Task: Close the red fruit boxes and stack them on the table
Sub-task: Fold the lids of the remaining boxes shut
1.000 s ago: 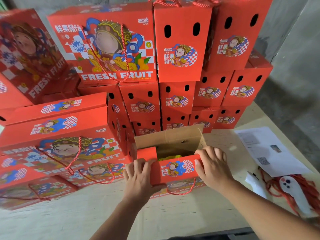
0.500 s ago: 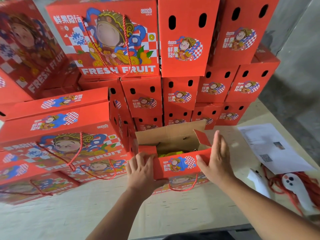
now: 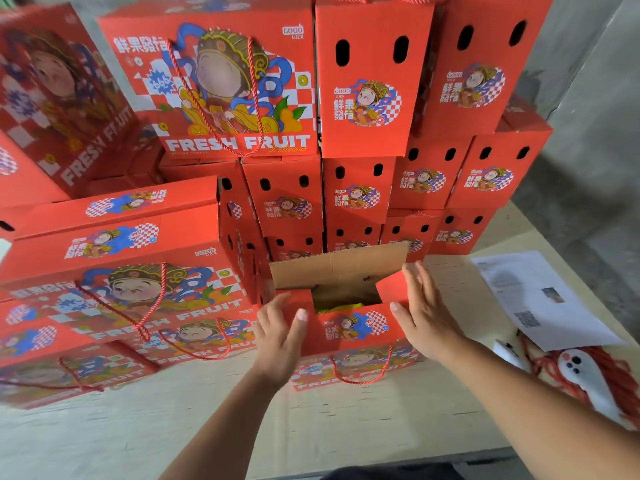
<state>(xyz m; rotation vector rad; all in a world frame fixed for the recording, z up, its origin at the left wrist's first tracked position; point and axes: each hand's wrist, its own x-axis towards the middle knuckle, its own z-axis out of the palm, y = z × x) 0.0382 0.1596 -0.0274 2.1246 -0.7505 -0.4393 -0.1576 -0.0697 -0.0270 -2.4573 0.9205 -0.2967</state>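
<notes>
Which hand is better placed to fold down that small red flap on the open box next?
The right hand. Its straight fingers already lie against the raised side flap of the open box, while the left hand rests on the opposite front corner.

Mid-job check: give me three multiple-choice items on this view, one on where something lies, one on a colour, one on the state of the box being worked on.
1. Where does the paper sheet lie?
A. on the table, right of the open box
B. inside the open box
C. on top of the stack

2. What colour is the inside of the raised back flap?
A. blue
B. plain brown
C. white

3. What state is the box between the hands in?
A. closed
B. top open, flaps up
C. crushed flat

Answers:
1. A: the paper sheet rests on the table, right of the open box.
2. B: the back flap shows bare brown cardboard.
3. B: yellow contents show through the gap, while the left hand and right hand lie at the side flaps.
</notes>
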